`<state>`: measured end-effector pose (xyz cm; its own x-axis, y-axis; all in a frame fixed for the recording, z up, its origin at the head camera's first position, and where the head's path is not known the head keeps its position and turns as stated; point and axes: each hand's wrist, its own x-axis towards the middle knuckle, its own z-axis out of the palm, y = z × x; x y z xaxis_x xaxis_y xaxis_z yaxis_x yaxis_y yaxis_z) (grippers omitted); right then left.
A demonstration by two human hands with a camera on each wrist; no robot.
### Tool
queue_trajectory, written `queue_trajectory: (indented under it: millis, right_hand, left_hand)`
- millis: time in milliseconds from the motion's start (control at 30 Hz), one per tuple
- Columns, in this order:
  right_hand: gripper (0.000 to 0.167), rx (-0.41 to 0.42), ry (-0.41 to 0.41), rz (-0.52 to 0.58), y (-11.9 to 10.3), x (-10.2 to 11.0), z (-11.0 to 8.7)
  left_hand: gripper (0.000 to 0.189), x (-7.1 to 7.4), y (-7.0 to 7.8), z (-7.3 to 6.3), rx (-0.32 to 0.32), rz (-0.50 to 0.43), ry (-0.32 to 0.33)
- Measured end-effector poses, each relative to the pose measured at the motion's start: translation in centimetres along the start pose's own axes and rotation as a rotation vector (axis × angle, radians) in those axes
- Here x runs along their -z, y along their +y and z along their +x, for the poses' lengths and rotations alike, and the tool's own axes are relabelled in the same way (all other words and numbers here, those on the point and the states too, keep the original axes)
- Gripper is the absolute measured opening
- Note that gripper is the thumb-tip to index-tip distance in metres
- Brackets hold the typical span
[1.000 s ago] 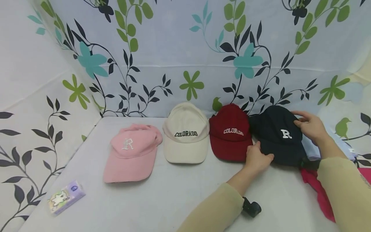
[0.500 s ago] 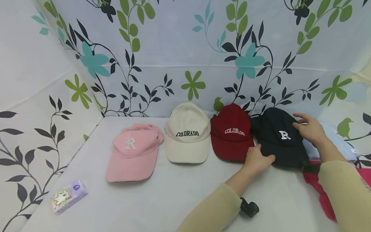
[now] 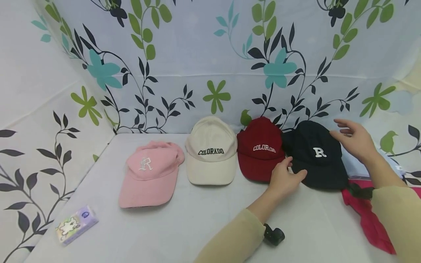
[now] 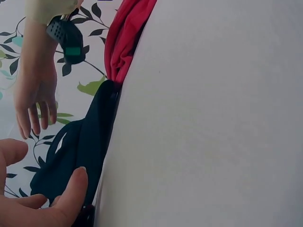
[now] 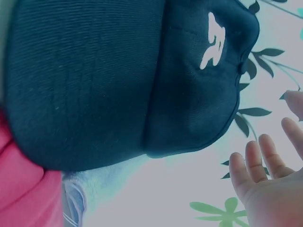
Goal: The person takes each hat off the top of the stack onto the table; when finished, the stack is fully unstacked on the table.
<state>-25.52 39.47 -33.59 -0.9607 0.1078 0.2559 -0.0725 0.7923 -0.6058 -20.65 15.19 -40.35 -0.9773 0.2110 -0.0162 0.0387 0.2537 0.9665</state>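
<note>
A black cap (image 3: 317,157) with a white R stands at the right end of a row of caps, its brim toward me. My left hand (image 3: 285,179) is at the left edge of its brim, fingers apart, and holds nothing. Just right of the cap's crown, my right hand (image 3: 356,140) hovers with fingers loosely extended; the right wrist view shows a gap between those fingers (image 5: 253,161) and the cap. Beside the black cap is a dark red COLORADO cap (image 3: 261,153). Further left come a cream COLORADO cap (image 3: 212,153) and a pink cap (image 3: 151,175).
A bright pink-red cloth (image 3: 371,223) lies under my right forearm, with a folded light blue cloth (image 3: 355,166) behind it. A small tissue pack (image 3: 76,224) sits at the table's left. Leaf-patterned fabric (image 3: 184,54) hangs behind the white table (image 3: 148,237).
Both hands have come away from the black cap: the left has drawn back to the left, the right has lifted up and right. The caps stay in their row.
</note>
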Motion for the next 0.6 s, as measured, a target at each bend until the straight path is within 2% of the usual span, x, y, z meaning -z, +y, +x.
queue_trajectory:
  millis: [133,300,600]
  right_hand:
    - [0.063,0.039,-0.008,0.003,-0.8,0.0,-0.9]
    - [0.063,0.141,-0.022,-0.018,-1.3,-0.3,-2.0]
    - [0.067,0.335,-0.059,-0.095,-0.8,-1.0,-4.2]
  left_hand:
    - [0.059,0.8,-0.2,0.0,0.005,-0.117,-0.009]
    - [0.062,2.0,-0.5,-0.1,-0.002,-0.243,-0.037]
    - [0.061,4.2,-0.7,-1.0,-0.039,-0.286,-0.082]
